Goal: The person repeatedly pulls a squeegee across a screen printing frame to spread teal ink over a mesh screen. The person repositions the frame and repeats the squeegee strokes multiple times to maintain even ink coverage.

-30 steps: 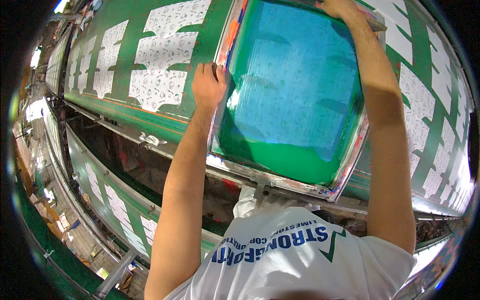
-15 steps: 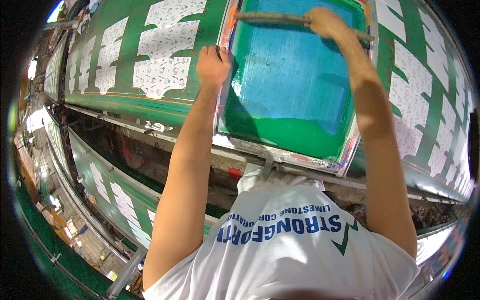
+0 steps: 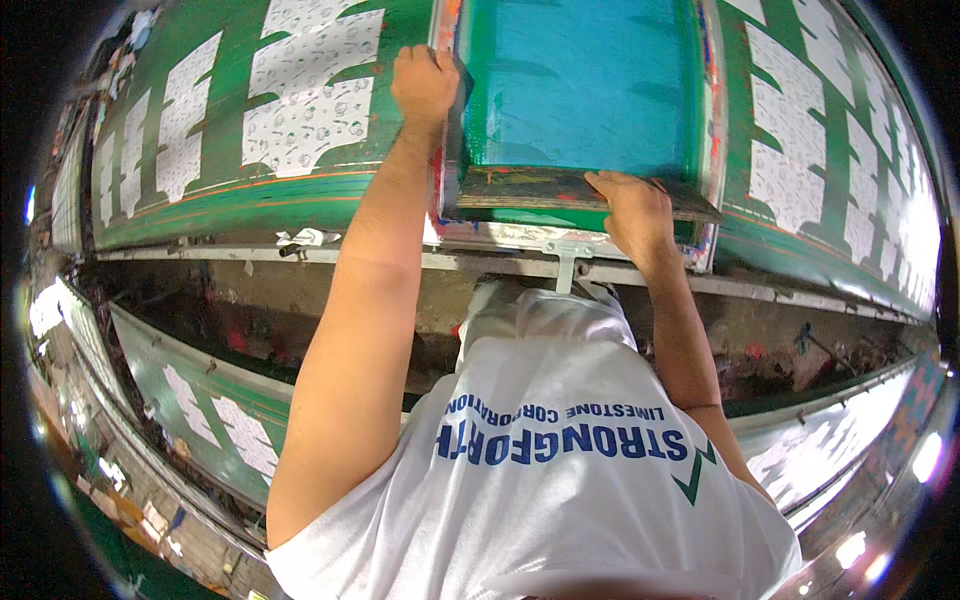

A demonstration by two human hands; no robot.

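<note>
A screen printing frame (image 3: pixel 712 120) with a blue mesh (image 3: pixel 585 90) lies on the long green table in front of me. My right hand (image 3: pixel 640 215) grips a squeegee (image 3: pixel 530 187), a wide dark wooden blade that spans the mesh near the frame's close end. Green ink (image 3: pixel 590 217) shows on the near side of the squeegee, partly hidden by it. My left hand (image 3: pixel 425 85) is closed around the frame's left edge, toward its far part; the fingertips are hidden.
Printed white fabric pieces (image 3: pixel 315 95) lie on the green table left of the frame, with more fabric pieces (image 3: pixel 785 125) at right. A metal rail (image 3: pixel 380 258) runs along the table's near edge, a crumpled white scrap (image 3: pixel 308 238) on it. Another green table (image 3: pixel 190 400) stands behind at left.
My right hand has drawn the squeegee from the far part of the screen to its near end. My left hand stays on the frame's left edge. The view has shifted slightly.
</note>
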